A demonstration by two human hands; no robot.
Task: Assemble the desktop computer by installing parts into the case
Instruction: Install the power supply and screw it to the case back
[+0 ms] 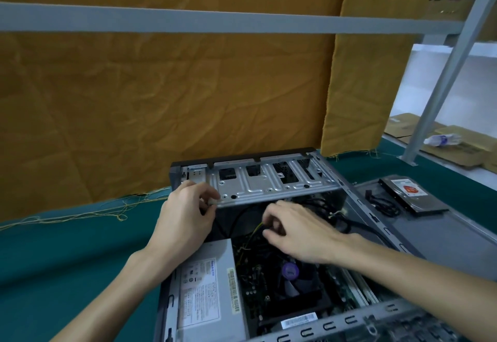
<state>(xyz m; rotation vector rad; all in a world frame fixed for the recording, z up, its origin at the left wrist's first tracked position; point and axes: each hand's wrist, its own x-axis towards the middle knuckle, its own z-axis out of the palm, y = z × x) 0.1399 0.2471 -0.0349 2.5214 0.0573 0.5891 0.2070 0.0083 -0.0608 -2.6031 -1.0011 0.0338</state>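
- Cable work is the step in hand, by my judgement: the computer case lies open on the green surface, with the power supply and the CPU fan already seated inside.
- The right hand reaches into the case with fingers curled, pinching what looks like a dark cable with yellow wires beside it (which connector it ends in is too small to tell).
- The left hand grips the near left corner of the metal drive cage, thumb and fingers curled round its edge; something small and pale sits at the fingertips, unclear what.
- To do this well: keep the cage braced with the left hand, lead the cable along the case wall clear of the fan blades, and line the plug up before pressing.
- The hard drive lies outside on the loose side panel, right of the case, not yet installed.
- Hidden: the motherboard under the right hand, the cable's far end, and the case's near edge, cut off by the frame.
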